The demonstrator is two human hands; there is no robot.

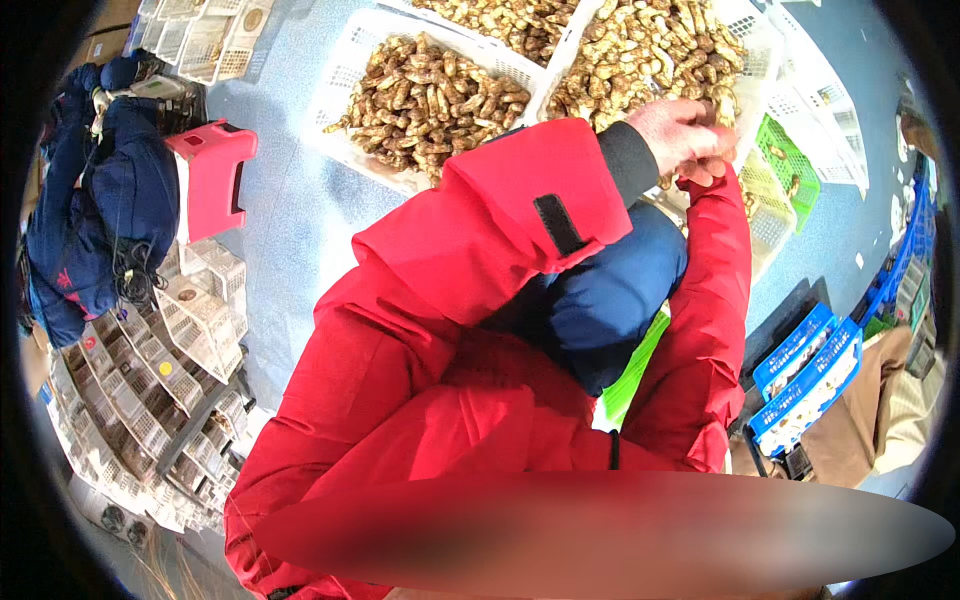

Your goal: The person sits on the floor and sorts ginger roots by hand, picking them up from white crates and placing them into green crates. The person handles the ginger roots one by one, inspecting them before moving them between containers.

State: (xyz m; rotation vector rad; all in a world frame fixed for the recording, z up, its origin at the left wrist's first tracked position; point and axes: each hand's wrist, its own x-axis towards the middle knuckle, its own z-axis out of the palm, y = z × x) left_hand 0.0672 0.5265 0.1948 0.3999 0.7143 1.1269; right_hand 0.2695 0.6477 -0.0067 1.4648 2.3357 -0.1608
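Elongated cream-and-brown produce, apparently mushrooms (637, 64), fills a white perforated plastic crate (761, 56) at the top. Over that crate's lower right part is my left hand (679, 139), in a red sleeve with a dark cuff, its fingers bent beside a pale piece. Whether it grips anything cannot be told. My right hand (703, 174) meets it from below, mostly hidden by the left hand and its own red sleeve. A second white crate (337, 82) to the left holds browner pieces (435, 105), and another stands behind it.
Yellowish (772, 187) and green baskets (787, 157) stand right of the hands. Blue crates (806, 386) lie lower right. At left are a red-and-white stool (217, 180), a person in dark blue clothing (135, 172) and stacked white baskets (199, 315). My knee (615, 292) is below the crates.
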